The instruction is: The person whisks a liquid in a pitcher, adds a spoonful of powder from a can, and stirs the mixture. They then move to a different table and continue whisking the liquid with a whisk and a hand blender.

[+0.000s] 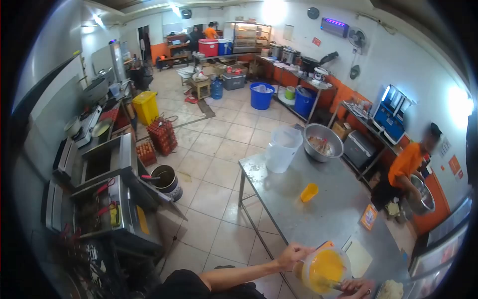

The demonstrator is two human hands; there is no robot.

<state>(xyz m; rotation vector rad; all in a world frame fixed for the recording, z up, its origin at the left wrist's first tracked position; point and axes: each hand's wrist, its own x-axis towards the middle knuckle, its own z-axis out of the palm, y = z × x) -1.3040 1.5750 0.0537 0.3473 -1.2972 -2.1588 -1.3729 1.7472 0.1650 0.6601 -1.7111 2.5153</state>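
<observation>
My left hand (296,256) is closed on the near-left side of a clear plastic jug (304,271) at the table's front edge. Inside the jug is an orange-yellow liquid (326,266) that looks like beaten egg. My right hand (355,288) grips a metal utensil (334,285) whose end dips into the liquid; it resembles a whisk, but its head is mostly submerged. Right beside the jug lies a pale cutting board (359,259). A whitish lumpy mass (390,289) sits at the bottom edge, right of my right hand.
The steel table (328,199) bears a tall translucent pitcher (284,149), a large metal bowl (323,142), a yellow cup (309,192) and an orange card (369,217). At right, a person in orange (406,162) handles another metal bowl (423,197). Fryers (99,209) stand at left.
</observation>
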